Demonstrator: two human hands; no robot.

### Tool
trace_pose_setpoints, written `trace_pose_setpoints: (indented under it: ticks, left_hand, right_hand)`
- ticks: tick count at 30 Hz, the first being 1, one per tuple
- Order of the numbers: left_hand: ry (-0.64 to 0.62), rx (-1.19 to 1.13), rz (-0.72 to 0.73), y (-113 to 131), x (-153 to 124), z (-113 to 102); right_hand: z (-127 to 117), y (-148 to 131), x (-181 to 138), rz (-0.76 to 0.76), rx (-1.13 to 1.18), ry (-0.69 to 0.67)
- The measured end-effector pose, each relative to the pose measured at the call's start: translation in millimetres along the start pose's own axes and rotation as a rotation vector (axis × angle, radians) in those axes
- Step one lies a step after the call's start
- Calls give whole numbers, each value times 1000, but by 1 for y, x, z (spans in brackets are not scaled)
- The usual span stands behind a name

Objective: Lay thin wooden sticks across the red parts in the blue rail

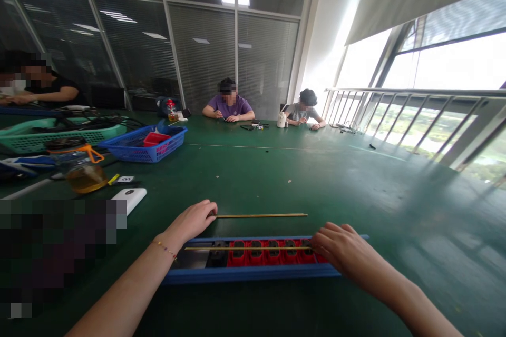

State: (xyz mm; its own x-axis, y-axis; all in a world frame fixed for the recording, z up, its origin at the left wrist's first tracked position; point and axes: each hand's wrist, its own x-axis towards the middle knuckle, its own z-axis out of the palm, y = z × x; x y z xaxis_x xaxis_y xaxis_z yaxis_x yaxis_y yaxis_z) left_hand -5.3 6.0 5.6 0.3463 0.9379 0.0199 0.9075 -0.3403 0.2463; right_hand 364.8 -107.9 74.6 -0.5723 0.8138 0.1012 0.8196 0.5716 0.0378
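Note:
A long blue casing (253, 275) lies crosswise on the table in front of me, holding a row of red socket modules (256, 260) and a black module (217, 258) toward its left. My right hand (336, 245) is closed at the casing's right end, pinching one end of a thin brass strip (248, 248) that runs lengthwise above the modules. Beyond the casing, my left hand (200, 217) has its fingers closed on the left end of a second brass strip (263, 215), which extends to the right along the table. Both fingertips are partly hidden.
On the green table (245, 174), a blue basket (154, 155) holds a red piece. Left of it are a green basket (106, 131), a jar of amber liquid (85, 174) and a white device (136, 199). Several people sit around the far side.

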Motion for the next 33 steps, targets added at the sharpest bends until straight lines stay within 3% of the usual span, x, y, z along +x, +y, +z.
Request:
trace_pose_setpoints:
  ticks: [6,14,19,26,33]
  left_hand:
    - [-10,-8,1,2,0,-1]
    - [-6,-1,5,4,1,-2]
    - [17,-12,3,4,1,0]
    - [-9,-40,0,8,1,-4]
    - [9,5,47,5,0,-5]
  right_hand:
    - [-1,0,-6,-15,-130,43]
    - [-26,55,-6,35,-184,50]
    - [-6,70,16,52,-147,-28]
    - [27,52,64,-12,-97,-98]
    - [44,37,99,-29,-158,-137]
